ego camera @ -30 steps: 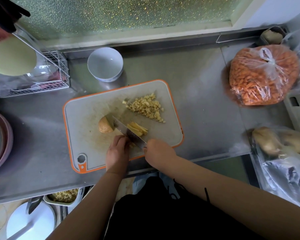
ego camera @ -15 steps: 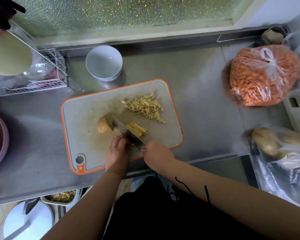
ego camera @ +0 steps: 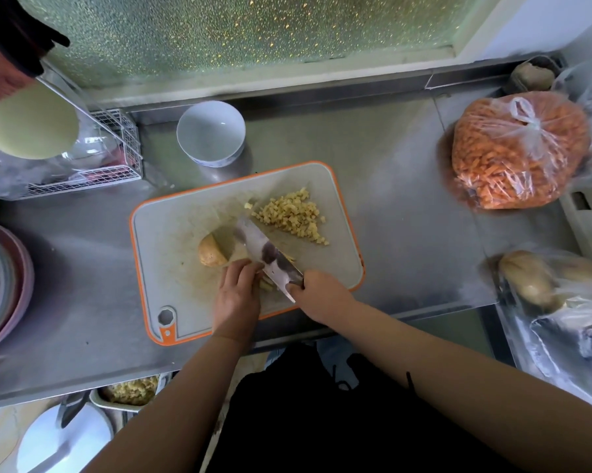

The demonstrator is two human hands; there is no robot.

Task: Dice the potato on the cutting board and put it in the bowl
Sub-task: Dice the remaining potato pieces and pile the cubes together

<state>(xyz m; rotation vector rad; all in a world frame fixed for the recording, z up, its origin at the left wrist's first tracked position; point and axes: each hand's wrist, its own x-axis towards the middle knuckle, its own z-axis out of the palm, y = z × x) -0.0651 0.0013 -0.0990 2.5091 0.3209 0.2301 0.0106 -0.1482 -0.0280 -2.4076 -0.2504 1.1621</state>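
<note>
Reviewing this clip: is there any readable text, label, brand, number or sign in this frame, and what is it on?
None can be read.
The white bowl has a faint blue pattern near its base, too small to tell whether it is lettering.
The knife blade shows only dark reflections, no legible mark.
The cutting board, the bag of orange pieces and the clear bags at right carry no visible print.
</note>
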